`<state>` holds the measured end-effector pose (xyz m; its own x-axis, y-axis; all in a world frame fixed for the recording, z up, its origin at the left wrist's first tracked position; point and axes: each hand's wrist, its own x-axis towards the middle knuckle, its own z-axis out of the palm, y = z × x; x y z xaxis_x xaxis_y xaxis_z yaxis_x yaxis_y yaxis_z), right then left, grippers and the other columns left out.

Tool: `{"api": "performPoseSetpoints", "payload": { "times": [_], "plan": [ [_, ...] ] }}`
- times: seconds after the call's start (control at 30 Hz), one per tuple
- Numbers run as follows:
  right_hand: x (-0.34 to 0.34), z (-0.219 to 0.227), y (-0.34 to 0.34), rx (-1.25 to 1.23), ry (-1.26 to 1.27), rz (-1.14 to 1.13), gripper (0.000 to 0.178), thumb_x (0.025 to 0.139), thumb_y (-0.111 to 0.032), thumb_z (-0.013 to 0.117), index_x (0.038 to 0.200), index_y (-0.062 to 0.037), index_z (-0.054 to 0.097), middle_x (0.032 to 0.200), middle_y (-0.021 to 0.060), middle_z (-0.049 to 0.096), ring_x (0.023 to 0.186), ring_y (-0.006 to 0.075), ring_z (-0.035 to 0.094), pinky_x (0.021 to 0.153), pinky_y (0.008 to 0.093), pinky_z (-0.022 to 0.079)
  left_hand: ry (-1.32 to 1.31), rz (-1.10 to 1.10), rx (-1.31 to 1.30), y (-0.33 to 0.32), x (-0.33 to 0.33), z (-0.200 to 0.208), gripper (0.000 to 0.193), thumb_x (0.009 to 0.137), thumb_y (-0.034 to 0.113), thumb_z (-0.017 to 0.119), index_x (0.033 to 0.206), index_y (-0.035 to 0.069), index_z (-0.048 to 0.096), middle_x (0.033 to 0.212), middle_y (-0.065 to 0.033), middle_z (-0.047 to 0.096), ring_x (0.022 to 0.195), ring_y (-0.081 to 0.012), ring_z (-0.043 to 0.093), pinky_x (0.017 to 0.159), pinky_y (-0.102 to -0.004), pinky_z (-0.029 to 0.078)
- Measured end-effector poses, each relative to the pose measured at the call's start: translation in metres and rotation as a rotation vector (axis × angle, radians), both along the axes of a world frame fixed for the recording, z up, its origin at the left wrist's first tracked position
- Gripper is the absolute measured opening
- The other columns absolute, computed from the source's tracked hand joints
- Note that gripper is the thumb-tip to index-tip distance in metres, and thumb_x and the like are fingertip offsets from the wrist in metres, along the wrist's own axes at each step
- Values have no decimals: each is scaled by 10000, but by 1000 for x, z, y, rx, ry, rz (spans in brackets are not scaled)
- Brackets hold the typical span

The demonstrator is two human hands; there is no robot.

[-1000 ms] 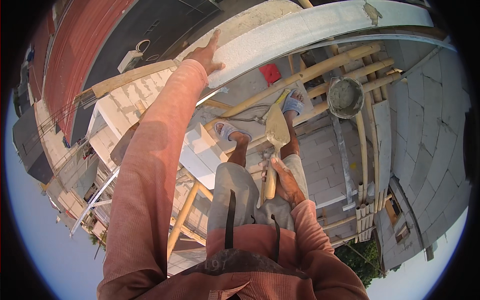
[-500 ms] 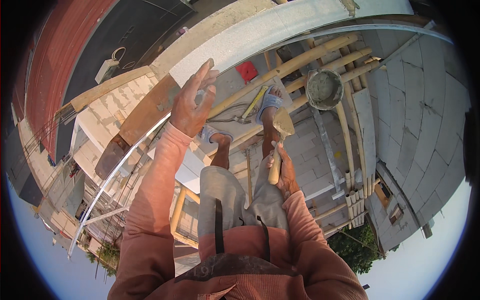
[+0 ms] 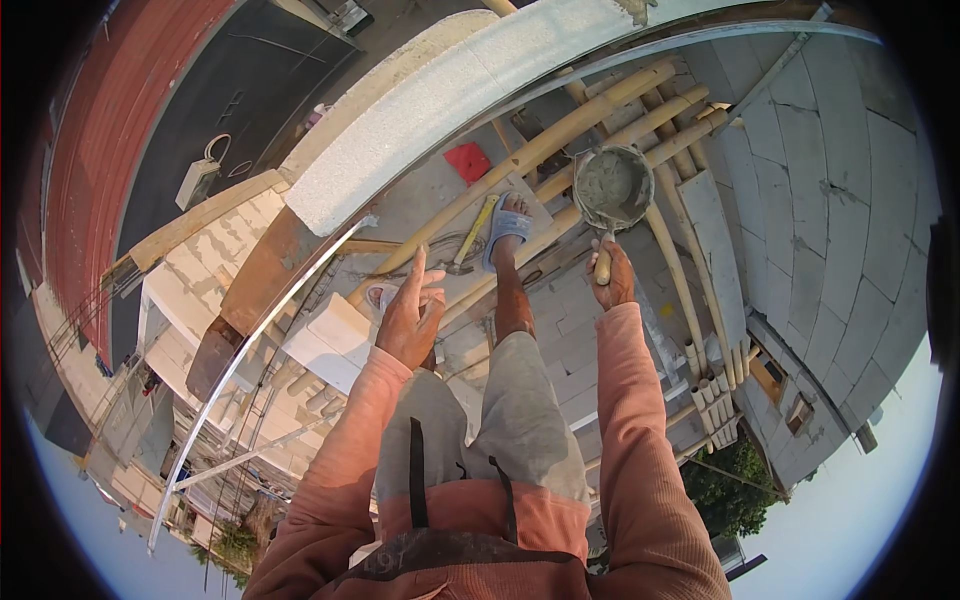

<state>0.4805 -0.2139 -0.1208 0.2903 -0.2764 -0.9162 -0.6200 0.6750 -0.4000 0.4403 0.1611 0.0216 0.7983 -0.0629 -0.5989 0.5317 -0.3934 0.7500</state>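
Note:
My right hand (image 3: 618, 274) is wrapped round the wooden handle of a trowel (image 3: 603, 266). The trowel reaches to the near rim of a round bucket (image 3: 580, 195), and its blade is hard to make out against the wet grey mortar (image 3: 611, 184) inside. Over my left knee hangs my left hand (image 3: 411, 322), fingers apart and holding nothing. Just beyond it lies a hammer (image 3: 477, 235) with a yellow handle, beside my sandalled foot (image 3: 507, 228).
Bamboo poles (image 3: 560, 140) run under and beside the bucket. A pale block wall (image 3: 390, 120) curves across the far side, with a thin metal rail (image 3: 240, 355) at left. A red piece (image 3: 467, 163) lies on the platform. Grey blockwork (image 3: 830, 200) rises at right.
My right hand has carried the trowel right and forward to the bucket. My left hand has drawn back from the pale wall toward my knee. The view has shifted.

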Motion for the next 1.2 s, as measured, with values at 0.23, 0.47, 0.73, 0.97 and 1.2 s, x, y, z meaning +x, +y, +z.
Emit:
{"api": "performPoseSetpoints", "payload": {
  "times": [0.23, 0.47, 0.73, 0.97, 1.2],
  "plan": [
    [20, -26, -33, 30, -14, -69, 268, 950, -127, 656, 1186, -56, 553, 1003, 94, 617, 711, 165, 592, 591, 287, 552, 68, 81, -62, -9, 17, -6, 758, 998, 166, 557, 1643, 50, 176, 1320, -193, 649, 1078, -253, 695, 972, -363, 515],
    [1, -19, -20, 153, -180, -329, 302, 964, -157, 664, 1220, -64, 534, 1053, 94, 625, 760, 164, 597, 628, 293, 561, -46, 95, 29, -33, 43, 2, 691, 1027, 219, 534, 1625, 35, 240, 1332, -214, 636, 1114, -273, 684, 987, -374, 516],
    [-7, -24, -26, 75, -150, -395, 388, 977, -246, 659, 1285, -51, 525, 1079, 78, 635, 756, 155, 610, 635, 298, 568, -394, -8, 380, -17, 148, 13, 738, 1039, 294, 567, 1605, -20, 211, 1541, -263, 444, 1449, -356, 428, 1210, -460, 315],
    [7, -42, -25, 44, -179, -276, 392, 970, -221, 671, 1287, -30, 538, 1101, 91, 640, 701, 160, 600, 564, 282, 534, -341, -45, 529, 50, 207, -34, 947, 965, 453, 670, 1630, 24, 150, 1620, -284, 315, 1507, -369, 345, 1221, -443, 304],
    [-10, -51, -20, 81, -155, -306, 452, 964, -212, 684, 1343, -37, 511, 1104, 89, 648, 697, 160, 612, 560, 276, 517, -150, -185, 527, 52, 223, -49, 1192, 838, 567, 791, 1639, 53, 74, 1552, -307, 400, 1401, -382, 482, 1159, -436, 408]
  ]
}}
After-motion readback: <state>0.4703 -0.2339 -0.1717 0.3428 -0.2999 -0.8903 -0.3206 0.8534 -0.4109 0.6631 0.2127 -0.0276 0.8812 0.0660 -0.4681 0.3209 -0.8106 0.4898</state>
